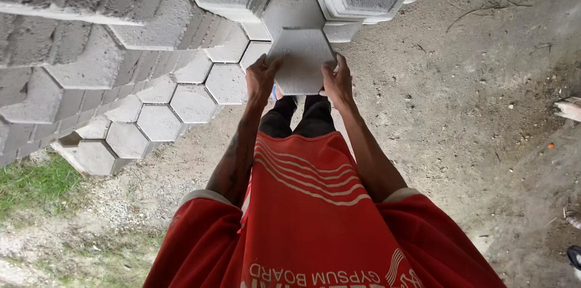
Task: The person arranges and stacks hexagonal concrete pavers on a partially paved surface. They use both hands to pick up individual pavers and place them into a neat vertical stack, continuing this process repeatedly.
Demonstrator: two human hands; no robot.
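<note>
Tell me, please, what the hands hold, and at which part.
Both hands hold one grey six-sided paving block: the left hand at its left edge, the right hand at its right edge.

A pale grey hexagonal concrete paver (301,61) is seen against stacked grey hexagonal concrete blocks (158,91) of much the same shade. A red shirt with cream curved stripes (308,215) is worn over black trousers (296,117). Brownish-grey sandy ground (472,100) is shown right, a green grass patch (33,186) left.
</note>
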